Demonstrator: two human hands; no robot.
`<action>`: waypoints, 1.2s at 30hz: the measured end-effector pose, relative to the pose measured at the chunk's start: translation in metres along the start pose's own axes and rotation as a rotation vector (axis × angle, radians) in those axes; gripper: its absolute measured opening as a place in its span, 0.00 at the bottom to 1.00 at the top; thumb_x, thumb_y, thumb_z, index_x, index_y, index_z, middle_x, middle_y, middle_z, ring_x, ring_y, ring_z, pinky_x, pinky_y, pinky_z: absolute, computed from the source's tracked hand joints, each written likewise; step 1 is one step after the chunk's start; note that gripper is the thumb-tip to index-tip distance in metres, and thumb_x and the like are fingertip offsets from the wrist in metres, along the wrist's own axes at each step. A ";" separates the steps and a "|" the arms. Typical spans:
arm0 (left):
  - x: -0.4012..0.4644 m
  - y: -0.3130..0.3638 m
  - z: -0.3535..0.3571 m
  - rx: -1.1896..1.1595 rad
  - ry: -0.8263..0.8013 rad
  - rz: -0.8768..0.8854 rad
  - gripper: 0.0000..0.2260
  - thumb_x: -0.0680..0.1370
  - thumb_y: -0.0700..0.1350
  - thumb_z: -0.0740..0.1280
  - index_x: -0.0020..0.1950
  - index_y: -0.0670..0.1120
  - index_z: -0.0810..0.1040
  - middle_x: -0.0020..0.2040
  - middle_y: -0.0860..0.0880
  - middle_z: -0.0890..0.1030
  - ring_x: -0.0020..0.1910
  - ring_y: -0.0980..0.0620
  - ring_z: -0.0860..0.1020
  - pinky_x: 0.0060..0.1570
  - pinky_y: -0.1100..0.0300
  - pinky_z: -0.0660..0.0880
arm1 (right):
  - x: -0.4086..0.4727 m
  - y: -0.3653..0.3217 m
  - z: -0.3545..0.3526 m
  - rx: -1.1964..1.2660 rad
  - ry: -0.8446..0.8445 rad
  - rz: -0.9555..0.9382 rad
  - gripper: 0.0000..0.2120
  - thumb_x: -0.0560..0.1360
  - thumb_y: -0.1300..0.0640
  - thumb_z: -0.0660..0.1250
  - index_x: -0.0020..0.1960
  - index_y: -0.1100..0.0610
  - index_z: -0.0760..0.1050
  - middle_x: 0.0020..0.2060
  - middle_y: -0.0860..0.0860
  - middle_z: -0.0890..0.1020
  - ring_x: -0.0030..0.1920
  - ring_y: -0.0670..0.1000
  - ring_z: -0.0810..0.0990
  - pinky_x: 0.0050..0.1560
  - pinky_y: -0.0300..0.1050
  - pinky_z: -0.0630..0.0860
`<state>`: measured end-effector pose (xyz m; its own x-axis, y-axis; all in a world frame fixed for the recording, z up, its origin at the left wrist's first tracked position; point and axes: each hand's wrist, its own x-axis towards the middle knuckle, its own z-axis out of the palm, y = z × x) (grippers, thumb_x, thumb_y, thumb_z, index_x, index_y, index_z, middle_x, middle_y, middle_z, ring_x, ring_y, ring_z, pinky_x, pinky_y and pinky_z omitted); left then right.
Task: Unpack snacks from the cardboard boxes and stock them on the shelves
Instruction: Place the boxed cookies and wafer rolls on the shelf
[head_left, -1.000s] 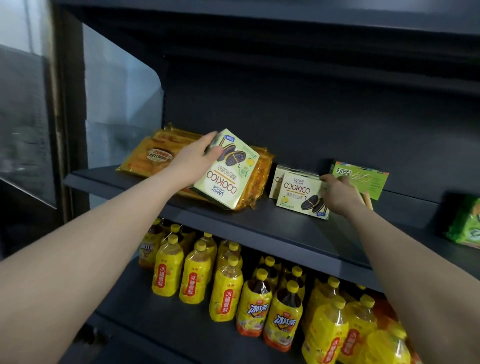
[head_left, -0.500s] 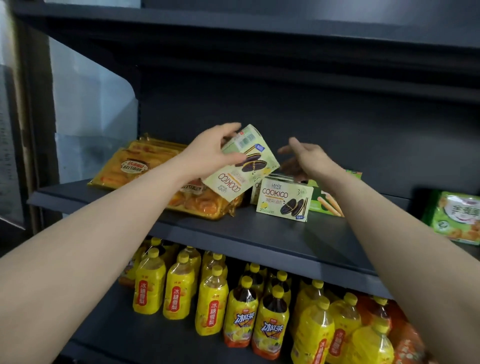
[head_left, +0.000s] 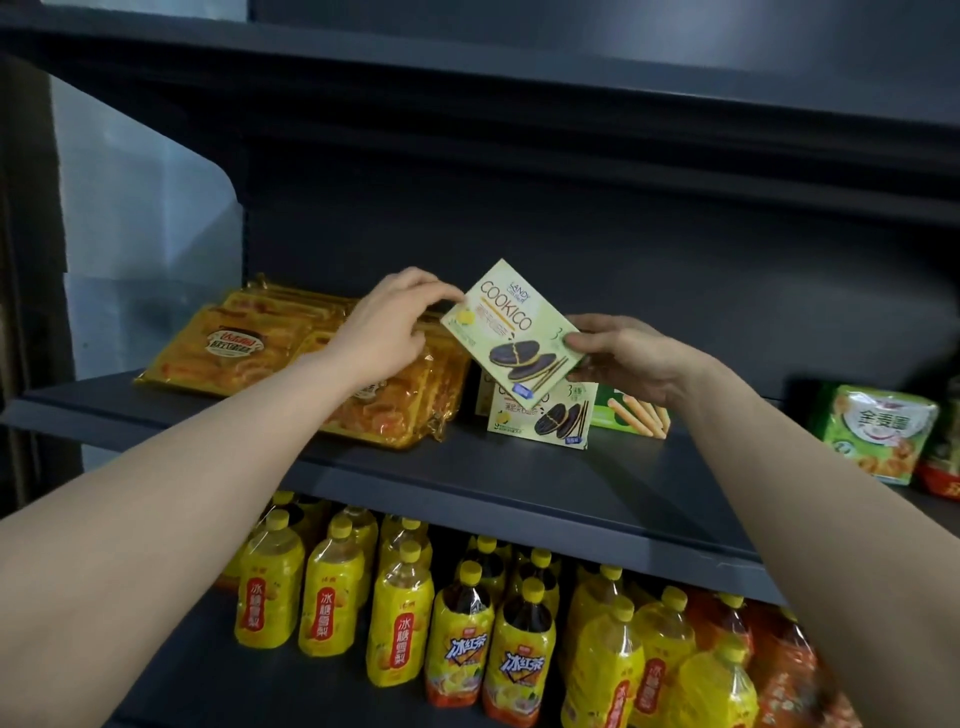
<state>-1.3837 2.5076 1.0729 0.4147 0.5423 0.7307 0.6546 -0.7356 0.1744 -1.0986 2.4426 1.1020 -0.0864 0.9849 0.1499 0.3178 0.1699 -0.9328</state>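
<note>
A pale green Cookico cookie box hangs tilted above the dark middle shelf. My right hand pinches its right edge with thumb in front. The fingertips of my left hand pinch its upper left corner. Right below stands a second Cookico box upright on the shelf, partly hidden by the held one. A green biscuit-stick box lies behind it to the right.
Orange cracker packs are stacked at the shelf's left. A green snack bag stands at the far right. Yellow and dark drink bottles fill the lower shelf. Another shelf board hangs overhead.
My right hand has come in and taken hold of the box's right edge. The box has turned face-on and shifted right, over the standing box. The view has moved closer.
</note>
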 end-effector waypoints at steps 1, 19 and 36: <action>0.000 -0.006 0.001 -0.011 0.033 -0.039 0.28 0.76 0.33 0.66 0.72 0.55 0.71 0.69 0.51 0.70 0.69 0.51 0.67 0.67 0.57 0.66 | 0.000 0.002 -0.002 -0.016 -0.002 -0.007 0.16 0.81 0.62 0.62 0.69 0.58 0.73 0.57 0.56 0.84 0.57 0.54 0.82 0.61 0.50 0.77; -0.040 -0.037 0.022 0.169 -0.112 -0.237 0.22 0.79 0.47 0.68 0.73 0.54 0.71 0.71 0.48 0.69 0.67 0.46 0.70 0.64 0.51 0.71 | 0.020 0.060 0.036 -1.120 0.275 -0.141 0.24 0.78 0.57 0.63 0.74 0.50 0.68 0.69 0.58 0.71 0.67 0.60 0.69 0.67 0.48 0.67; -0.076 -0.041 0.001 0.125 -0.056 -0.162 0.20 0.80 0.48 0.67 0.71 0.53 0.72 0.69 0.48 0.72 0.67 0.45 0.71 0.59 0.50 0.74 | -0.014 0.040 0.101 -1.435 0.541 -0.161 0.30 0.74 0.57 0.69 0.74 0.57 0.65 0.66 0.60 0.72 0.62 0.64 0.72 0.59 0.56 0.71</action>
<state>-1.4417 2.4969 1.0092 0.3297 0.6734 0.6617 0.7875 -0.5827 0.2006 -1.1798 2.4326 1.0300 0.0332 0.7937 0.6074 0.9774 -0.1528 0.1463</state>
